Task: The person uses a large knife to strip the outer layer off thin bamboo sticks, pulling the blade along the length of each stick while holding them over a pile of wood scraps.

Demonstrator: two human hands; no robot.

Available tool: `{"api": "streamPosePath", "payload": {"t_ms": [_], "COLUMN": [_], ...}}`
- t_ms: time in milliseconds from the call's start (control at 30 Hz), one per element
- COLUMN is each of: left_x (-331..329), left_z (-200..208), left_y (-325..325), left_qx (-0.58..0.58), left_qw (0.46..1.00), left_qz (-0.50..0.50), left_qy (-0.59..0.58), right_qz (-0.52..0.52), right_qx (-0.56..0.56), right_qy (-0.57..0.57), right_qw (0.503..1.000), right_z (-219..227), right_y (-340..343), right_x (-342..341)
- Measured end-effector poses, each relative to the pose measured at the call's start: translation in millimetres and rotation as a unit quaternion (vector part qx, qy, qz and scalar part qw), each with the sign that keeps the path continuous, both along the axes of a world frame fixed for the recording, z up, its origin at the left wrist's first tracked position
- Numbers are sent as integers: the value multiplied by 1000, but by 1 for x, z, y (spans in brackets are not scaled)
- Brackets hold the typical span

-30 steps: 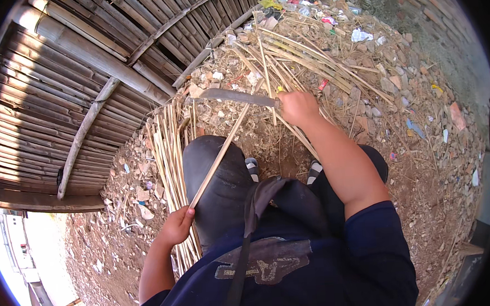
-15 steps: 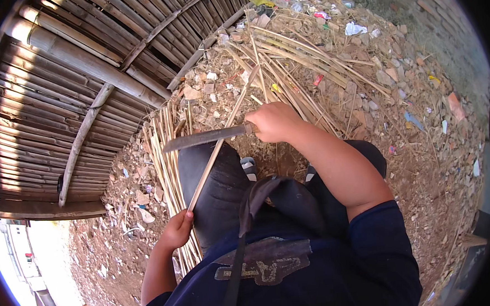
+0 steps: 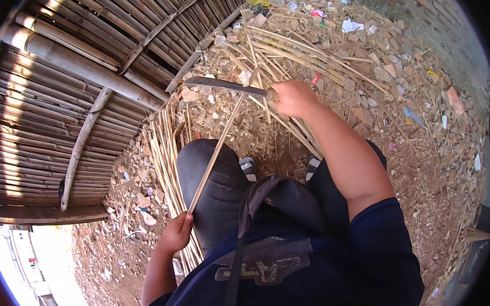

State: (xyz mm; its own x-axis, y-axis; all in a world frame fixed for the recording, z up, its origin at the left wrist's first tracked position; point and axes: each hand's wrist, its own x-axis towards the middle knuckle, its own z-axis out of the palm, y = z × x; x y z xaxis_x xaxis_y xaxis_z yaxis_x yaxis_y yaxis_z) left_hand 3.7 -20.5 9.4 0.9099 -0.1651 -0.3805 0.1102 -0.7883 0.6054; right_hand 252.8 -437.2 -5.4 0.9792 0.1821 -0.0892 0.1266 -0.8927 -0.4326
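My left hand (image 3: 177, 233) grips the near end of a long thin bamboo strip (image 3: 217, 149), which slants up over my left knee (image 3: 209, 172). My right hand (image 3: 289, 97) holds the handle of a long knife (image 3: 224, 85). Its dark blade points left and lies across the far part of the strip. I sit on the ground with both knees bent. A dark strap (image 3: 244, 231) runs across my blue shirt.
A bundle of split bamboo strips (image 3: 164, 158) lies on the dirt by my left leg. More tangled strips (image 3: 295, 54) pile up ahead. A woven bamboo wall (image 3: 67, 91) fills the left side. Stones and bits of litter (image 3: 421, 97) cover the ground on the right.
My right hand has carried the knife back up the strip, away from my knee. The left hand keeps its hold on the strip's near end.
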Motion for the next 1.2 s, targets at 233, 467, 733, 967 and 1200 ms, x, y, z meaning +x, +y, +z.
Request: {"api": "streamPosePath", "payload": {"t_ms": [233,467,733,967,1200], "left_x": [-8,-48,-48,-42,-28], "left_z": [-5,-2,-15,-19,-21], "left_y": [10,47,49,44,21], "left_qx": [-29,58,24,14,39], "left_qw": [999,998,996,997,997], "left_qz": [32,27,80,77,54], "left_qy": [14,-8,9,10,-47], "right_qz": [212,-259,-204,-46,198], "right_qx": [-88,20,136,92,-10], "right_qy": [-54,19,-33,-4,-82], "right_qw": [972,965,969,995,977], "right_z": [13,-54,-37,34,33], "right_y": [49,-73,-46,-21,40], "right_x": [-28,30,43,3,-31]}}
